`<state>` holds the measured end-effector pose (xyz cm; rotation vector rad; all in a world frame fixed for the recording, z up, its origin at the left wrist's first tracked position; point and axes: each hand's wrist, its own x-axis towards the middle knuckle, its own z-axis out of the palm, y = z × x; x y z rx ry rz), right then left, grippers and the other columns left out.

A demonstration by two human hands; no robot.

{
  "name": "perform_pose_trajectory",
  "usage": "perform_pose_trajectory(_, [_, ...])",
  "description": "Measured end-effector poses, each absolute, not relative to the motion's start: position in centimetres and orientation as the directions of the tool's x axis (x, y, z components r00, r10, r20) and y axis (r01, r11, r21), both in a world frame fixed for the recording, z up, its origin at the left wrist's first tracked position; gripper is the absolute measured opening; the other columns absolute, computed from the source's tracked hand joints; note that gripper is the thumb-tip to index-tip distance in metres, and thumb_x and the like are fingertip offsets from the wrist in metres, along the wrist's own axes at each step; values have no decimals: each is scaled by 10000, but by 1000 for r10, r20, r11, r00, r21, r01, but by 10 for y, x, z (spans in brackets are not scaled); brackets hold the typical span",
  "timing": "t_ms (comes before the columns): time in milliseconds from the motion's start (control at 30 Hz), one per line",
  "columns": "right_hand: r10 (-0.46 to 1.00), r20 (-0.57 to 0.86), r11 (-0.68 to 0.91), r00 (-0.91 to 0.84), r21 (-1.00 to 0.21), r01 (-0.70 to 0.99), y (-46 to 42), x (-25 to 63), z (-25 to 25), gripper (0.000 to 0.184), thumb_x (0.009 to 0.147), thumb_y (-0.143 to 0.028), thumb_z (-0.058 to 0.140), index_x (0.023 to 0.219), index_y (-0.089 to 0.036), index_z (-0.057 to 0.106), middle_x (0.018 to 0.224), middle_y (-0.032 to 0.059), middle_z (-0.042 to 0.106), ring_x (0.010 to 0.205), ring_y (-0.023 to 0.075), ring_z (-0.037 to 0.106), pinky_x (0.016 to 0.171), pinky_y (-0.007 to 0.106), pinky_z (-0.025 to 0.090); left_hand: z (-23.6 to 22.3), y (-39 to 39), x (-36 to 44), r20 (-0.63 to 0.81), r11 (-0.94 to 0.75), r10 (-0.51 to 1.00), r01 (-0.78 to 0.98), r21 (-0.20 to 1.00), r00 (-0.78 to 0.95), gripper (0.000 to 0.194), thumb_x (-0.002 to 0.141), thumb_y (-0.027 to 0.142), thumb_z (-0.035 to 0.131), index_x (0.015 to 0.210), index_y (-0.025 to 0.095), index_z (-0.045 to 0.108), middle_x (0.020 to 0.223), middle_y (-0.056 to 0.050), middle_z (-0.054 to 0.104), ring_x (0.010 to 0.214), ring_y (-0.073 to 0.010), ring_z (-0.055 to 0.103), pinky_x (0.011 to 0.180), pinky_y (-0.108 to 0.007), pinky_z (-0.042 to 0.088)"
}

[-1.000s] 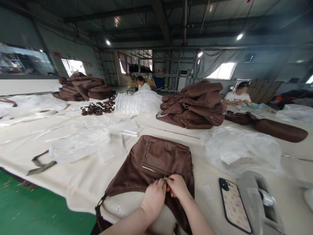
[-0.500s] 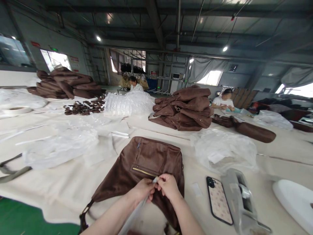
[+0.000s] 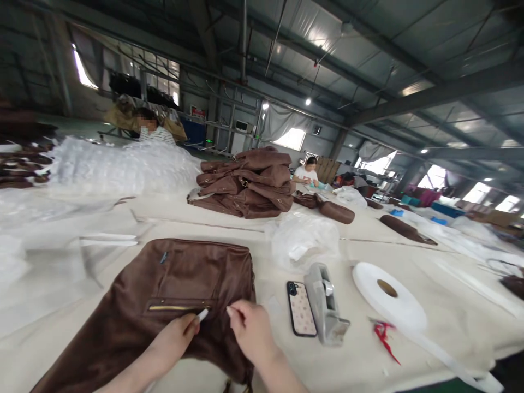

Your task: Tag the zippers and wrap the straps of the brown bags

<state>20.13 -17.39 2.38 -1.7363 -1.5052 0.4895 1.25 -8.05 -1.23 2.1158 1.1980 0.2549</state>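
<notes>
A brown leather bag point(image 3: 180, 284) lies flat on the cream-covered table point(image 3: 262, 240) in front of me, its brass zipper point(image 3: 178, 307) facing up. My left hand point(image 3: 174, 341) rests on the bag just below the zipper's right end, fingers pinched on a small white piece. My right hand point(image 3: 251, 330) hovers over the bag's right edge, thumb and forefinger pinched on another small white bit. The two hands are a short gap apart.
To the right lie a phone point(image 3: 301, 315) in a patterned case, a grey tape dispenser point(image 3: 325, 303), a white tape roll point(image 3: 388, 297) and red scissors point(image 3: 382, 333). Clear plastic bags point(image 3: 305, 240) and a stack of brown bags point(image 3: 245, 183) sit further back. Other people work at the far side.
The camera has swung to the right, bringing the tape roll into sight. My hands, earlier pinched together at the zipper pull, have drawn apart, each with a white bit.
</notes>
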Motion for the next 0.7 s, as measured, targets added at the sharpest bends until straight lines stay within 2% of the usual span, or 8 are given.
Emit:
perform_pose_trajectory(33, [905,329,21,269,-667,745,-192,218,30,217,899,-304,489,813,-217,668,768,44,690,700,176,636,667,259,461,-16,-78,10,-143,-345,811,661,666,568,246,871,185,301,696,198,472,736,-45,627,752,-193,598,718,-256,393])
perform_pose_trajectory(100, [777,493,-70,392,-551,831,-230,262,40,274,923,-322,426,882,-208,672,820,69,694,696,187,637,669,277,458,-22,-74,7,-123,-340,806,622,705,579,245,868,242,303,682,206,458,705,-32,603,736,-196,587,700,-255,395])
perform_pose_trajectory(233, [527,561,-469,638,-434,769,-296,356,49,350,911,-429,406,924,-199,669,964,99,699,722,224,647,600,305,437,-26,-72,6,-89,-322,808,562,762,583,257,841,318,310,652,216,452,654,-17,567,696,-200,568,679,-261,402])
perform_pose_trajectory(300, [483,547,-569,684,-397,720,-318,390,48,395,895,-468,399,910,-192,682,1012,117,695,785,254,651,635,326,448,-25,-73,8,-76,-321,810,549,772,581,244,821,314,318,645,217,457,658,-20,580,703,-203,575,697,-266,412])
perform_pose_trajectory(367, [534,433,-578,726,-440,688,-330,411,43,410,870,-495,420,864,-200,704,987,115,708,835,271,653,707,347,467,-22,-75,9,-78,-316,813,551,772,577,232,808,298,319,646,217,463,675,-29,606,715,-206,589,724,-275,420])
perform_pose_trajectory(500, [595,159,-468,788,-728,501,-331,426,28,347,750,-528,563,771,-229,737,903,77,743,963,294,651,866,368,470,-13,-79,10,-95,-315,818,579,752,568,239,819,280,302,654,217,463,685,-41,624,716,-209,598,744,-291,425])
perform_pose_trajectory(567, [580,112,-411,807,-815,409,-327,427,23,341,686,-531,619,765,-223,744,879,64,750,964,301,655,890,376,469,-10,-80,9,-92,-314,825,587,746,558,235,820,265,302,653,217,461,683,-37,625,717,-205,597,746,-288,425])
perform_pose_trajectory(700, [570,59,-300,820,-914,275,-320,423,16,389,610,-529,694,783,-185,750,795,59,750,878,291,673,855,373,489,-6,-83,9,-93,-303,839,602,739,536,237,815,243,320,633,214,468,664,-26,622,721,-199,599,745,-275,425])
